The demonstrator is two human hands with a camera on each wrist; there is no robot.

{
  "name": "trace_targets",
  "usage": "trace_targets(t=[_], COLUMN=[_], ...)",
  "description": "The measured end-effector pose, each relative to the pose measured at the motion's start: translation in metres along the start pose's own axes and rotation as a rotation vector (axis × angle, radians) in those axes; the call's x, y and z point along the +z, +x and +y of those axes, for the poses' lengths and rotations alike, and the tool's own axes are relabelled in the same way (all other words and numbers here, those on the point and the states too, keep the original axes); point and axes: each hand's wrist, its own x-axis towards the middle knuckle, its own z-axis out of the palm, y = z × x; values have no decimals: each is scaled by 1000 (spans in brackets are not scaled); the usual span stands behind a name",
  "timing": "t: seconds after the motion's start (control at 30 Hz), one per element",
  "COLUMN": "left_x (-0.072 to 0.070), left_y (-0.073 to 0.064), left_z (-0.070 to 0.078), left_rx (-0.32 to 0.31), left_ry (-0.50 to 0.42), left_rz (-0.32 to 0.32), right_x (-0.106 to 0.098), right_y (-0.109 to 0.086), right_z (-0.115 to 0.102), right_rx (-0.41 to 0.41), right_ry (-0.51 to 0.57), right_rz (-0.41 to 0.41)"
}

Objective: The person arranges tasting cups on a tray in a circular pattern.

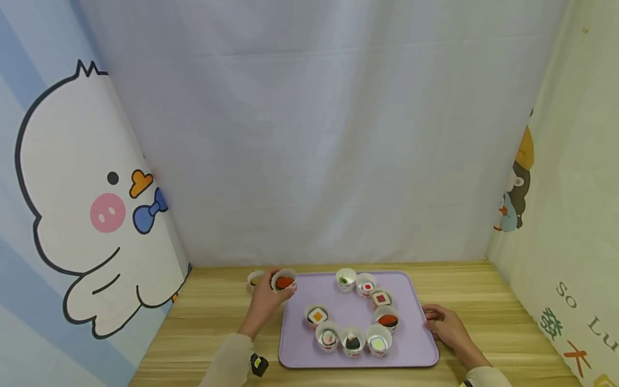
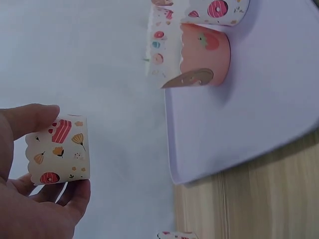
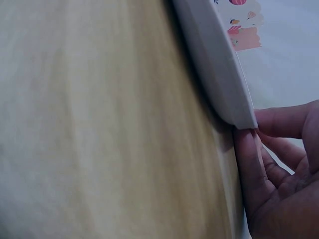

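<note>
My left hand (image 1: 265, 302) holds a white paper baking cup (image 2: 67, 149) printed with cake slices and flowers. It is raised at the tray's far left corner, with thumb and fingers on opposite sides of the cup. Inside lies a red-orange sushi piece (image 1: 285, 282). Over at the right side, my right hand (image 1: 450, 327) pinches the edge of a lilac tray (image 1: 340, 305), one digit above the rim and another below. Several paper cups with sushi pieces stand in a curve on the tray, among them one with a rice ball (image 1: 353, 342).
Behind my left hand, another paper cup (image 1: 253, 278) stands on the wooden table (image 1: 213, 301), partly hidden by the fingers. A pale curtain (image 1: 309, 161) hangs along the table's back edge. Printed cloths (image 1: 63, 161) close off both sides.
</note>
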Motion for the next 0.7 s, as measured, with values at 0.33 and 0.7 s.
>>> trace_targets(t=[0.33,0.7], left_x=[23,52], left_y=[10,19], left_z=[2,3], left_rx=[28,-9], left_ry=[12,-42], left_rz=[-48,-109], right_x=[0,0], right_y=[0,1], right_z=[-1,2], right_rx=[2,3], right_ry=[5,7], right_rz=[-3,-2])
